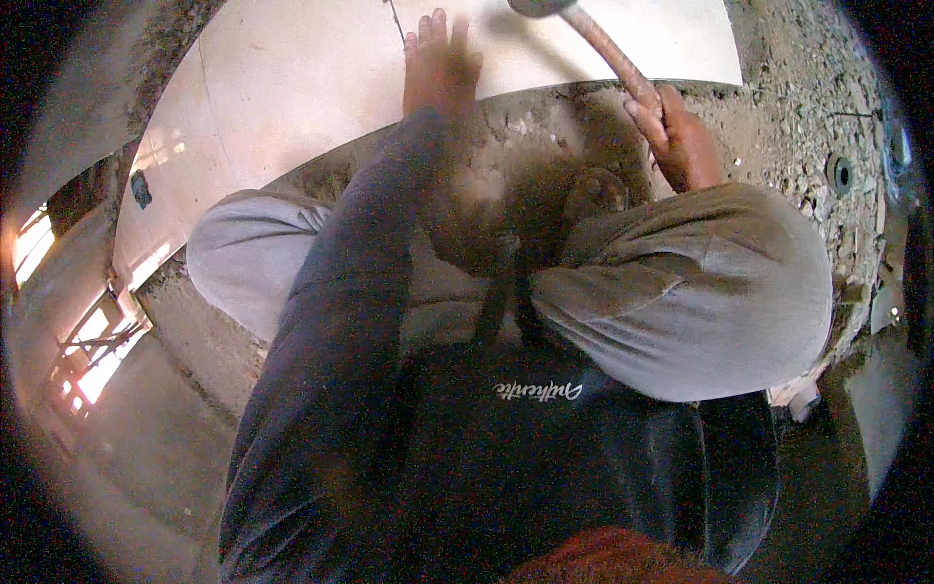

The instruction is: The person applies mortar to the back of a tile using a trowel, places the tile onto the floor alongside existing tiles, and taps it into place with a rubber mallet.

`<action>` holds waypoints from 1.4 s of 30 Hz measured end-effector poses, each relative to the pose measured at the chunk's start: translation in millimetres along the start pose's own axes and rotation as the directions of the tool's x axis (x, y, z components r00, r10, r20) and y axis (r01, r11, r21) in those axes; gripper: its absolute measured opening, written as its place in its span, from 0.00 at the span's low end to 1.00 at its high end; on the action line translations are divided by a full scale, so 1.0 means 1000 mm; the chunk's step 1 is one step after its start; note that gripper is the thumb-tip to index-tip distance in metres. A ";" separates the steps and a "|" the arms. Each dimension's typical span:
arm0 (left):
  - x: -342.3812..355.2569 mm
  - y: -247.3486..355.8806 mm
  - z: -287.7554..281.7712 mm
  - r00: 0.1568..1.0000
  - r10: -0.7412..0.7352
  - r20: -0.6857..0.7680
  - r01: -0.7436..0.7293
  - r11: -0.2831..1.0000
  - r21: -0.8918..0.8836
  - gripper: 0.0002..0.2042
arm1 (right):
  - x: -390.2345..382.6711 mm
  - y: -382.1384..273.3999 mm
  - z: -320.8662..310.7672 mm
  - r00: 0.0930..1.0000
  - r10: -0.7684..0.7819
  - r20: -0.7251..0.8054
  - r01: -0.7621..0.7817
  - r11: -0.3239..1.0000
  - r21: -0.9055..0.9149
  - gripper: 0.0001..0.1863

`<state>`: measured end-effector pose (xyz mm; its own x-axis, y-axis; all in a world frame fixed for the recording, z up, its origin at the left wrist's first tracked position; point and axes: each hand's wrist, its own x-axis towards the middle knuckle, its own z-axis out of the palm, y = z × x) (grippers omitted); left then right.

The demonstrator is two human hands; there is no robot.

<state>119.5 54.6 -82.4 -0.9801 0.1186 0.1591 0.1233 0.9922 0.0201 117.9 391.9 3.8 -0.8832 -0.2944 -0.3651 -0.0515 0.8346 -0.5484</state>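
Large pale, glossy slabs that look like floor tiles point(282, 88) cover the ground at the far side, with thin dark joint lines between them. Flat on them, fingers stretched out, lies my left hand point(440, 73). My right hand point(681, 141) is wrapped round the wooden handle of a mallet point(608, 49). Its dark, rounded head is partly cut off by the top edge of the picture and hangs over the tile to the right of my left hand. A shadow falls on the tile beside the head.
My bent knees frame rough, dusty ground point(525, 136) in front of the tile edge. Loose rubble point(812, 88) spreads along the right, with a dark round ring-shaped object point(839, 173) on it. A small dark piece point(141, 190) rests on the tile at left, near bright openings point(102, 355).
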 end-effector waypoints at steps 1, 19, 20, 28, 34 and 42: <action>-0.005 -0.002 -0.013 0.998 -0.036 0.042 0.035 0.999 0.013 0.31 | -0.012 -0.039 -0.028 0.971 -0.238 -0.018 0.239 0.967 0.092 0.22; 0.053 0.085 0.027 0.978 0.201 0.052 -0.189 0.965 -0.180 0.36 | -0.048 0.070 0.035 0.871 0.315 -0.378 -0.149 0.901 0.407 0.20; 0.065 0.106 0.033 0.968 0.251 -0.023 -0.250 0.945 -0.209 0.36 | -0.045 0.080 0.032 0.857 0.293 -0.425 -0.111 0.909 0.402 0.19; 0.072 0.154 0.041 0.983 0.181 0.032 -0.178 0.981 -0.083 0.35 | -0.063 0.106 0.009 0.819 0.418 -0.394 -0.393 0.908 0.145 0.14; 0.059 0.149 0.040 0.984 0.179 -0.001 -0.178 0.982 -0.059 0.35 | -0.056 0.054 -0.048 0.829 0.391 -0.400 -0.320 0.918 0.234 0.15; 0.077 0.133 0.038 0.991 0.131 -0.017 -0.132 0.991 -0.012 0.36 | -0.019 0.063 -0.031 0.910 0.170 -0.379 -0.147 0.985 0.090 0.19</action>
<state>54.4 197.3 -104.8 -0.9527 0.2471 0.1769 0.2530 0.9674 0.0113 116.8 464.3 -1.0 -0.9888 0.0508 -0.1405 0.1211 0.8233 -0.5545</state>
